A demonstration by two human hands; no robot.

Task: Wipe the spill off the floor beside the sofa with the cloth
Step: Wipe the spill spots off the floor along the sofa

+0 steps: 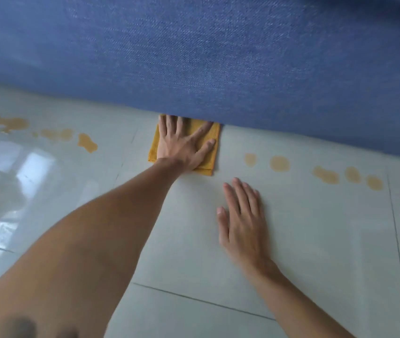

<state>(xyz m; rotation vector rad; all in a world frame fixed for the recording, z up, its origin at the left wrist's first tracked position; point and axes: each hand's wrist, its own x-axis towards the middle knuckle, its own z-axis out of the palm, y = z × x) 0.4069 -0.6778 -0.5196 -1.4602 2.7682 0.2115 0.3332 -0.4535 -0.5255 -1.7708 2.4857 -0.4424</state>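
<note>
A folded orange cloth (154,148) lies on the pale tiled floor (316,240), right against the bottom edge of the blue sofa (218,57). My left hand (181,145) presses flat on the cloth with fingers spread, fingertips touching the sofa edge. My right hand (242,220) rests flat on the bare floor, nearer to me and to the right of the cloth, holding nothing. Orange-brown spill spots run along the sofa edge: a patch and blobs at the left (86,142), and round drops at the right (279,163).
The sofa's fabric side fills the whole upper half of the view and blocks the far side. A glossy wet-looking sheen (23,162) covers the floor at the left. Tile joints cross the floor in front and at the right.
</note>
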